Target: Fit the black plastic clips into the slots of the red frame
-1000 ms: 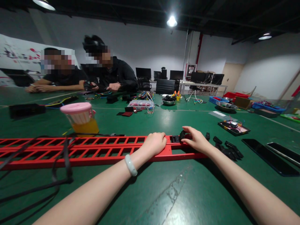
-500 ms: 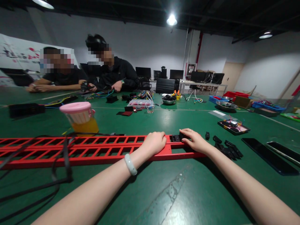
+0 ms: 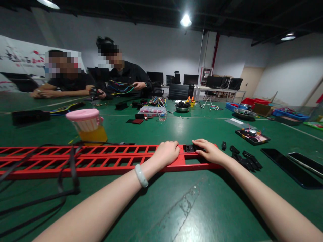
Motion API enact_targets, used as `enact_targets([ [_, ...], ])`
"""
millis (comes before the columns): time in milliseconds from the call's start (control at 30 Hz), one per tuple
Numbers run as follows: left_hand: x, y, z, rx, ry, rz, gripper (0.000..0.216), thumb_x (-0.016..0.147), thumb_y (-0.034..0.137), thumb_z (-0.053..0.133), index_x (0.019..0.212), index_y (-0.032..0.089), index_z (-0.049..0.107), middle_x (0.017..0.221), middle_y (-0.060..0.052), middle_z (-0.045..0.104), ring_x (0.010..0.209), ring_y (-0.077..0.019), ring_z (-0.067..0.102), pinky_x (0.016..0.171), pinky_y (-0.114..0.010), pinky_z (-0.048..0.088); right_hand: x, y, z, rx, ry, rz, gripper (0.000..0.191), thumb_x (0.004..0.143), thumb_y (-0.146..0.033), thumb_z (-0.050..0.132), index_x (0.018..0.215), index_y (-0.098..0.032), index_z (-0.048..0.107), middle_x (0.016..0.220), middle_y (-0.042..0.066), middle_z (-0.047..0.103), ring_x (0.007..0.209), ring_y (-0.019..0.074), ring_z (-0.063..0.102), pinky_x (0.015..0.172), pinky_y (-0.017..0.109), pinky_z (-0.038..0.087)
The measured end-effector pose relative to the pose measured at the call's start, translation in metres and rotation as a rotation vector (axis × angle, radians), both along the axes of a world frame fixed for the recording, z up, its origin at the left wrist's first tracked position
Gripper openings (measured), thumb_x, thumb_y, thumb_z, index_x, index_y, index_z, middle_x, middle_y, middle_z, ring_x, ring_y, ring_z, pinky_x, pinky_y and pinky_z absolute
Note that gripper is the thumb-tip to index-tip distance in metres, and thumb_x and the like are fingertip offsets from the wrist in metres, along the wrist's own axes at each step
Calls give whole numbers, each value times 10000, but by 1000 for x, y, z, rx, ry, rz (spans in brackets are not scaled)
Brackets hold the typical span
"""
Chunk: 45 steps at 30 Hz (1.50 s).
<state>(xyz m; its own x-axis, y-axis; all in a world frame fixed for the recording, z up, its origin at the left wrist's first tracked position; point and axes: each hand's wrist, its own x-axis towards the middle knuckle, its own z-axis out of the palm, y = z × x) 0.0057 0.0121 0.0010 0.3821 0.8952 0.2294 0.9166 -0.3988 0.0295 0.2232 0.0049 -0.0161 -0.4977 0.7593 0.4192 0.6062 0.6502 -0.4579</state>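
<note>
Centre frame: long red rail (image 3: pixel 101 160) lies flat on the green worktop (image 3: pixel 176 208). Left hand (image 3: pixel 168 153) sits curled on top of it, bearing down; cannot tell if the fingers hook the far edge. Right hand (image 3: pixel 209 151) is spread, fingertips pressing a black clip (image 3: pixel 189 148) into the rail's right end, not closed round it.

Risks: uneven pressure could cock the clip in its slot. A slide leftward could tug the draped black cables (image 3: pixel 68 168) or nudge the pink-lidded cup (image 3: pixel 86 126) close behind.
</note>
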Motion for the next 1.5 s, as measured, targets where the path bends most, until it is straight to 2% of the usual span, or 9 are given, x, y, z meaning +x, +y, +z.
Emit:
enact_targets([
  [233, 0, 0, -1, 2, 3, 1, 325, 861, 307, 303, 937, 191, 597, 931, -67, 643, 867, -212, 578, 764, -306, 388, 0, 1, 0, -20, -32, 2, 441, 795, -214, 477, 1229, -136, 469, 1211, 142, 502, 1122, 214, 463, 966, 381, 361],
  [500, -1, 2, -2, 10, 3, -8, 325, 859, 306, 300, 941, 199, 595, 928, -65, 642, 866, -217, 577, 756, -311, 387, -1, 1, 0, -21, 9, -25, 420, 786, -212, 496, 1205, -180, 499, 1204, 126, 520, 1115, 218, 472, 956, 405, 360],
  [967, 0, 1, -1, 8, 3, -5, 331, 859, 307, 297, 947, 197, 596, 925, -66, 644, 859, -216, 579, 753, -309, 387, -3, 1, 2, -14, -87, -36, 415, 806, -243, 469, 1192, -97, 507, 1186, 149, 528, 1104, 213, 470, 958, 359, 365],
  [1200, 0, 0, -1, 7, 8, 0, 330, 857, 310, 301, 941, 197, 599, 918, -70, 646, 861, -219, 581, 766, -319, 390, -4, 2, 2, -28, -42, -72, 363, 860, -266, 366, 1143, -138, 555, 1164, 122, 561, 1085, 198, 501, 951, 367, 378],
  [1500, 0, -1, 1, 9, 13, -2, 333, 857, 301, 289, 932, 196, 596, 916, -67, 646, 850, -216, 582, 743, -310, 393, -4, 5, -5, 41, -57, -53, 333, 826, -226, 431, 1112, -148, 582, 1162, 135, 554, 1081, 214, 502, 936, 382, 392],
])
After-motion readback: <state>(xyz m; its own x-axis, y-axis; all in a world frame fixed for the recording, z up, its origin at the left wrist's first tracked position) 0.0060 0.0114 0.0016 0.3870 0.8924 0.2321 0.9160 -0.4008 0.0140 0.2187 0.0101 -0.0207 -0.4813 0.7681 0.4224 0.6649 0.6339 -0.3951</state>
